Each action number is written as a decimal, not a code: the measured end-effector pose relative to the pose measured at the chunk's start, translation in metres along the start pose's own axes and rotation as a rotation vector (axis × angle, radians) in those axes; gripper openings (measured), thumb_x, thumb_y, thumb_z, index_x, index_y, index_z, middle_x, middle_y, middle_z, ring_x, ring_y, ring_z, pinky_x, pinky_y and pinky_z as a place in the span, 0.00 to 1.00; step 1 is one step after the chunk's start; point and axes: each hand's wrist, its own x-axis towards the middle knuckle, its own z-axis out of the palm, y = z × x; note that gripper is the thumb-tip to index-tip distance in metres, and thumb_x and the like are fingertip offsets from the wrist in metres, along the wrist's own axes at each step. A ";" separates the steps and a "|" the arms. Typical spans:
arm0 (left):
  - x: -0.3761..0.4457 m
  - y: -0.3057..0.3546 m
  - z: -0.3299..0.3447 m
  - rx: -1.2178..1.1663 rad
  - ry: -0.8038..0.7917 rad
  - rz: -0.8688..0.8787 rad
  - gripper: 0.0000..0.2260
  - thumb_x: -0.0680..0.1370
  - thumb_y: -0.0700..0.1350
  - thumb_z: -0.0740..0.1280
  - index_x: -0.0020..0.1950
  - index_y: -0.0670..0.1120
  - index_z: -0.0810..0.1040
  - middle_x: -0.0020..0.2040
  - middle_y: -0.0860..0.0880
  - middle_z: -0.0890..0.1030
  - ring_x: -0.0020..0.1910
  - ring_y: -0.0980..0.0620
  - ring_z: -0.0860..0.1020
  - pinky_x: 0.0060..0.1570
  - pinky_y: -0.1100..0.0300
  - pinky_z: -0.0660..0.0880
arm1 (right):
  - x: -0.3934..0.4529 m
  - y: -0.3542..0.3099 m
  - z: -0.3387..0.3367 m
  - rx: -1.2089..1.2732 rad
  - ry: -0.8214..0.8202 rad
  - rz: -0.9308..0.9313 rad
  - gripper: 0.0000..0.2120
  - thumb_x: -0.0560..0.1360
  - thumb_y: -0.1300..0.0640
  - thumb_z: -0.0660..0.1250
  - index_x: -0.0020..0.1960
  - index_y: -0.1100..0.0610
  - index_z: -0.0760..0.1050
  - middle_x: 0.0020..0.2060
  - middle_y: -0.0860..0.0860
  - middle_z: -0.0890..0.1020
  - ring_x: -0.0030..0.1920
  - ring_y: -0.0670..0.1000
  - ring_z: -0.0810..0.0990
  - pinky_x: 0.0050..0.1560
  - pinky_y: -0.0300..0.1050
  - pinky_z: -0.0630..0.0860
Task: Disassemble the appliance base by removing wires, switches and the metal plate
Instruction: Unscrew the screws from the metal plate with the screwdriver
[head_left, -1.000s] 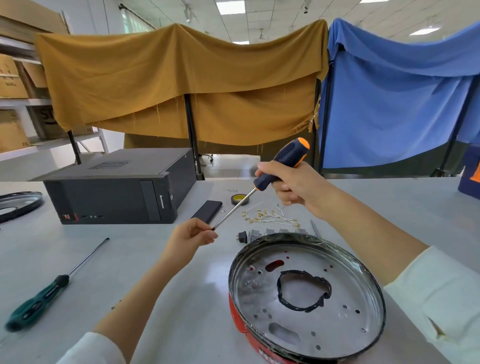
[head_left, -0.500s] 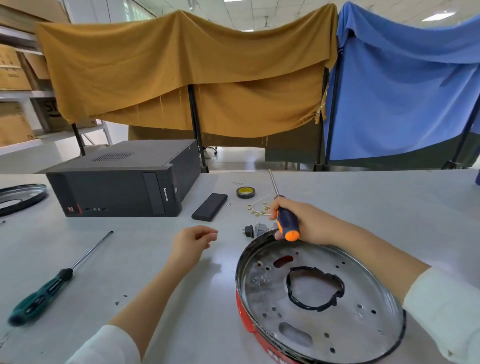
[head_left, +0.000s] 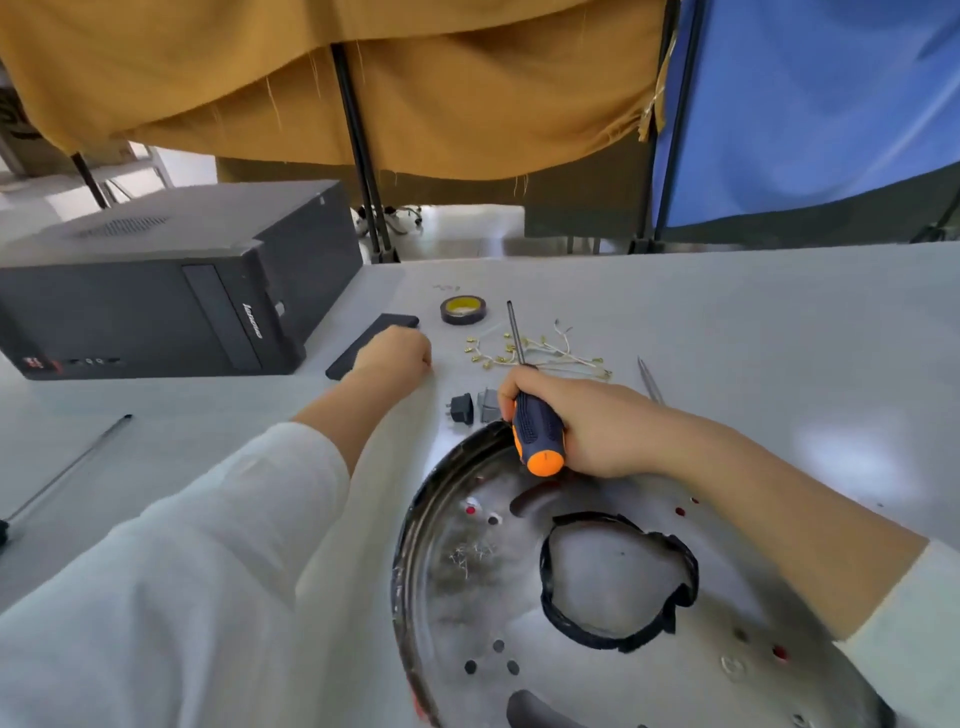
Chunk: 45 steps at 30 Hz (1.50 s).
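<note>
Both hands are out over the grey surface (head_left: 727, 322). Right hand (head_left: 587, 421) grips the black-and-orange handle of a screwdriver (head_left: 537, 426), fingers wrapped round it, shaft pointing away toward the far edge and orange cap toward the person; this hand sits at the far rim of the appliance base (head_left: 415, 545). Left hand (head_left: 395, 356) lies further out with fingers curled under; whether it holds anything I cannot tell. It partly covers a flat black block (head_left: 400, 320). The base lies open side up at the near right, its metal plate (head_left: 467, 597) pierced with holes and a black-edged central opening. Just beyond its rim sit two small switches (head_left: 462, 409), and past them a bundle of wires (head_left: 545, 351) and a tape roll (head_left: 464, 310). A black computer case (head_left: 156, 296) stands at the left.
</note>
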 end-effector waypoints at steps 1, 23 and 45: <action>0.007 -0.001 0.000 -0.002 -0.008 0.015 0.12 0.77 0.38 0.62 0.57 0.44 0.81 0.55 0.44 0.80 0.53 0.42 0.77 0.51 0.51 0.76 | 0.000 0.000 0.000 -0.001 -0.003 -0.005 0.19 0.71 0.59 0.64 0.48 0.36 0.63 0.45 0.42 0.77 0.44 0.51 0.77 0.47 0.56 0.76; -0.123 0.038 -0.027 -1.375 -0.015 0.045 0.08 0.78 0.42 0.65 0.54 0.51 0.78 0.50 0.50 0.82 0.44 0.53 0.80 0.46 0.61 0.78 | -0.008 -0.017 -0.019 0.281 0.202 -0.116 0.17 0.68 0.49 0.75 0.49 0.43 0.69 0.43 0.44 0.77 0.45 0.47 0.78 0.48 0.44 0.75; -0.185 -0.004 -0.033 -0.856 -0.024 -0.137 0.26 0.77 0.46 0.64 0.74 0.51 0.61 0.68 0.47 0.70 0.56 0.49 0.74 0.52 0.58 0.71 | -0.050 -0.074 -0.029 0.299 0.919 -0.029 0.17 0.68 0.34 0.60 0.38 0.46 0.77 0.24 0.47 0.80 0.31 0.43 0.79 0.43 0.49 0.77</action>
